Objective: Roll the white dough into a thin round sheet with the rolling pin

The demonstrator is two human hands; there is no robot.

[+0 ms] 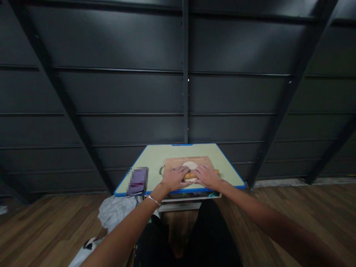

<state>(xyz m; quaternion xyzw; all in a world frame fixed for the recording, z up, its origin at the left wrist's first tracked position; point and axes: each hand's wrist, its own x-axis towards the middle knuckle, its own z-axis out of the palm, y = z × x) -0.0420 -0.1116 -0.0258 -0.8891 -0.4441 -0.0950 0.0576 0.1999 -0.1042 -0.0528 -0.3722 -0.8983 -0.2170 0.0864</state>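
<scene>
A round flat piece of pale dough [190,165] lies on a wooden board [172,162] on a small green table with a blue edge [155,155]. Across the dough rests a wooden rolling pin [191,175]. My left hand [174,178] lies flat on the pin's left part, fingers stretched out over it. My right hand [207,176] lies flat on its right part, and the pin's right end pokes out beyond it. A thin bracelet [151,199] circles my left wrist.
A purple, blurred flat object [137,181] sits at the table's left front corner. White crumpled cloth or paper [114,213] lies on the wooden floor at the left. A dark panelled wall with metal struts [185,92] rises right behind the table.
</scene>
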